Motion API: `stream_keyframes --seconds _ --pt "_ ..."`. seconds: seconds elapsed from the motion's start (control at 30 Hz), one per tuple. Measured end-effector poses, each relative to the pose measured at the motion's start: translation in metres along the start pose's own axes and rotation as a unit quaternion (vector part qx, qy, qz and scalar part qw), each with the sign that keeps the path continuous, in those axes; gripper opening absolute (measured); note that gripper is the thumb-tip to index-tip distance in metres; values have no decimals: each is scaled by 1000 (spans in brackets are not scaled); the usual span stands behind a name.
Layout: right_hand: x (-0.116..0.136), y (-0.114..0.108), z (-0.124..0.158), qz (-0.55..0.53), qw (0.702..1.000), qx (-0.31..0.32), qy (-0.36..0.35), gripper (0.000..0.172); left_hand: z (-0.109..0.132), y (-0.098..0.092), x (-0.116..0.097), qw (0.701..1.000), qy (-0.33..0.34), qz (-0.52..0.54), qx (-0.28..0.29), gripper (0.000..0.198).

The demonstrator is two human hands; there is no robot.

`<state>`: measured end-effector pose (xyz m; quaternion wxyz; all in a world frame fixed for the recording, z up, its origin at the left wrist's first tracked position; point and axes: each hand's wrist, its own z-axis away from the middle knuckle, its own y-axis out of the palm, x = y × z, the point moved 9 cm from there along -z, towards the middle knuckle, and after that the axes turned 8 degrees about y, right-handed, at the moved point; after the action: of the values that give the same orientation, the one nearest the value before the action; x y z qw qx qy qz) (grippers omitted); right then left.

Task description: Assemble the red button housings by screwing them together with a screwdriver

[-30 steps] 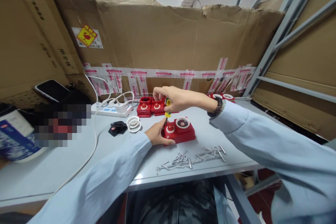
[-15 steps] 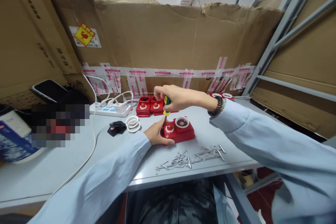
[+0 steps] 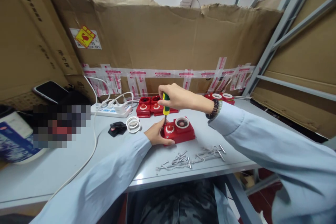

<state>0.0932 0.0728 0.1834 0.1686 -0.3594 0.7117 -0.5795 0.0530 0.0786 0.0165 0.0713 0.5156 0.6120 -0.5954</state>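
Observation:
A red box-shaped device (image 3: pixel 185 134) with a red domed button and a white-ringed round opening lies on the table before me. My left hand (image 3: pixel 157 134) grips its left end, thumb along the near side. Above that end, my right hand (image 3: pixel 173 97) is closed round the handle of a green and yellow screwdriver (image 3: pixel 166 109). The screwdriver stands nearly upright, its shaft reaching down to the device's far left corner; the tip is hidden behind my left hand. Small metal rods and T-shaped metal pieces with thin chains (image 3: pixel 181 160) lie in front of the device.
More red devices (image 3: pixel 143 107) stand behind, with others at the back right (image 3: pixel 226 98). White rings (image 3: pixel 133 124) and a small black item (image 3: pixel 117 128) lie left, near a white power strip (image 3: pixel 111 110) with cables. A cardboard wall (image 3: pixel 157 38) borders the table's far side.
The fingers of my right hand have shifted and turned on the screwdriver handle, uncovering more of it. My left hand and the device stay in place.

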Motion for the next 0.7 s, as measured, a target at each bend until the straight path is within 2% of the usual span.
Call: stream_keyframes --seconds 0.17,0.23,0.3,0.43,0.6,0.7 --pt "-1 6 -1 -37 999 27 -4 25 0 0 0 1000 5 -4 3 60" --pt "-2 3 -1 -20 1000 10 -2 20 -1 0 0 1000 7 1 1 61" --pt "-2 0 0 -23 1000 -3 -1 23 -1 0 1 1000 7 5 -3 62" --pt "-2 7 2 -47 997 56 7 39 -1 1 3 1000 5 2 -5 61" --pt "-5 1 0 -18 1000 -1 22 21 -1 1 3 1000 4 -1 1 61" --pt "-4 2 0 -59 998 9 8 22 -1 2 3 1000 2 2 1 61"
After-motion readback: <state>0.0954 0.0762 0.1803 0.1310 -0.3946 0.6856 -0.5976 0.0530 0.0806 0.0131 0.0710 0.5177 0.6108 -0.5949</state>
